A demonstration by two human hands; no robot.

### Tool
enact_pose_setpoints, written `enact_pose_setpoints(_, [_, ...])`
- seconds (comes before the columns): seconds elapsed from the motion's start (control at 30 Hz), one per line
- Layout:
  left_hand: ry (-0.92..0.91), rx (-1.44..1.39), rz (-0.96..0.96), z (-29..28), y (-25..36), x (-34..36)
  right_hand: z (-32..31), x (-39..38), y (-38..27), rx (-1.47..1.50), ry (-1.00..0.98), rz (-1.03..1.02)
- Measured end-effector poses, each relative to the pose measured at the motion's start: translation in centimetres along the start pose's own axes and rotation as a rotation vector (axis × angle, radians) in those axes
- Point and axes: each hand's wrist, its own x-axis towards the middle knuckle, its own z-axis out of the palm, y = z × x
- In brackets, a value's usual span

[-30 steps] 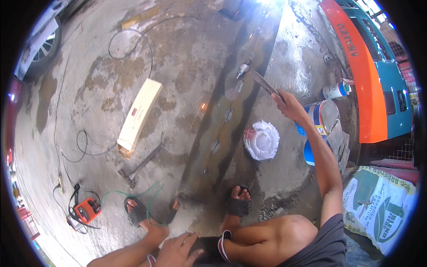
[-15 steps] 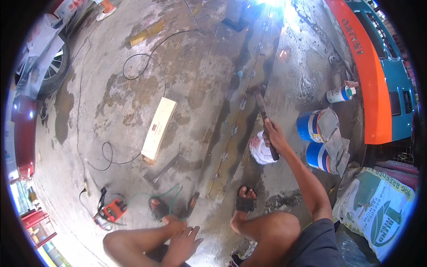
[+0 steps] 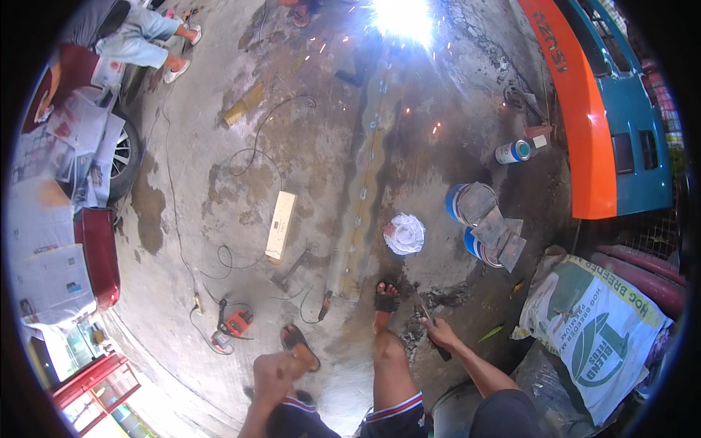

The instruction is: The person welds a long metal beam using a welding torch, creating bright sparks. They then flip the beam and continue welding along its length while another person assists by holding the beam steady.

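Lowered beside the right foot (image 3: 385, 298), right hand (image 3: 440, 336) clamps hammer (image 3: 431, 326); left unseen

An open-air welding and auto-body yard: a bright welding arc (image 3: 400, 18) throws sparks at the far end of a long steel beam (image 3: 363, 197) laid on stained concrete. Left of the beam, a red car (image 3: 87, 248) is masked with newspaper; right of it stand paint cans (image 3: 467, 204) and an orange-and-teal vehicle panel (image 3: 584, 117).

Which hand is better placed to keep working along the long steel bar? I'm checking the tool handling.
Right, probably: the right hand already grips the dark tool beside the steel bar; the left hand rests on the knee.
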Motion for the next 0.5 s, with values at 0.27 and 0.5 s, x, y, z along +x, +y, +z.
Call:
enact_pose_setpoints(0.27, [0.365,-0.212,-0.064,-8.2,6.5,1.7,4.1,-1.0,0.4,0.834,0.131,0.304])
enact_pose_setpoints(0.5, [0.177,-0.102,-0.05,-6.6,6.0,7.8,2.1,3.3,-14.4,1.189,0.139,0.346])
